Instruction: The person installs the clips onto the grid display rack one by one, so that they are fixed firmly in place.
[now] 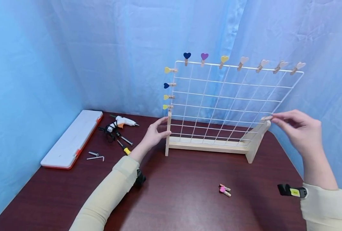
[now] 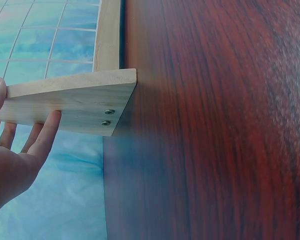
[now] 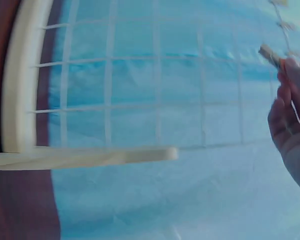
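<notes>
A white wire grid (image 1: 212,64) stands in a wooden stand with a base bar (image 1: 208,148) and two side panels. Several heart-topped clothespins line its top edge, such as a purple one (image 1: 204,56), and its left edge, such as a dark blue one (image 1: 166,85). My left hand (image 1: 153,136) grips the left side panel (image 2: 80,102), thumb at its edge and fingers spread on the outer face. My right hand (image 1: 303,131) pinches a small wooden clothespin (image 3: 270,55) beside the grid's right edge, above the right side panel (image 1: 256,142).
Loose clothespins, one with a pink heart (image 1: 222,189), lie on the dark table in front. At left are a white case (image 1: 72,138), a glue gun (image 1: 125,121), a yellow-handled screwdriver (image 1: 126,150), a bolt (image 1: 93,154) and a hex key (image 1: 97,158). A blue curtain (image 1: 124,64) hangs behind.
</notes>
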Demonstrator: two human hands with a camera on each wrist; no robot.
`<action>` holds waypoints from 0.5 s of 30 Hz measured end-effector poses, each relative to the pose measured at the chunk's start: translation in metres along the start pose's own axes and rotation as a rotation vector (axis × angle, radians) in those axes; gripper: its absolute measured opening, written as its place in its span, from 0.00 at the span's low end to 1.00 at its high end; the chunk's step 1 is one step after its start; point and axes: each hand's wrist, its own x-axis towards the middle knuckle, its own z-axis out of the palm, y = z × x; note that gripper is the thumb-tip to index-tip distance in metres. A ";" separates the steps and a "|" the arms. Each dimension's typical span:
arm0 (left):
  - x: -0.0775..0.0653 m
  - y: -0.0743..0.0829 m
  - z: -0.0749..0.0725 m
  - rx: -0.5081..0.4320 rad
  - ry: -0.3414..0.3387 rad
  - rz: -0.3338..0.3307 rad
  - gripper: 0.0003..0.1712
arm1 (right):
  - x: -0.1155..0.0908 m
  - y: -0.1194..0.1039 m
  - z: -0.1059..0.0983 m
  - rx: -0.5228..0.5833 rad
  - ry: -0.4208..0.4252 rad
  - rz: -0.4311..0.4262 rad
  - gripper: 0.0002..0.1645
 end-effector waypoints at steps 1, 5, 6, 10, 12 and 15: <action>0.000 0.000 0.000 0.001 0.000 0.001 0.34 | 0.004 0.004 -0.004 -0.010 0.053 0.038 0.10; -0.001 0.000 0.000 0.009 0.004 -0.004 0.35 | 0.021 0.021 -0.016 -0.046 0.258 0.203 0.11; -0.001 0.000 -0.001 0.010 0.005 -0.007 0.35 | 0.025 0.023 -0.018 -0.058 0.309 0.245 0.12; 0.000 0.000 0.000 0.011 0.004 -0.014 0.35 | 0.041 0.029 -0.025 -0.049 0.488 0.387 0.16; 0.000 0.000 0.001 0.010 0.002 -0.014 0.35 | 0.047 0.031 -0.029 -0.005 0.544 0.445 0.17; 0.000 0.000 0.001 0.006 0.003 -0.012 0.35 | 0.054 0.036 -0.030 0.042 0.572 0.478 0.17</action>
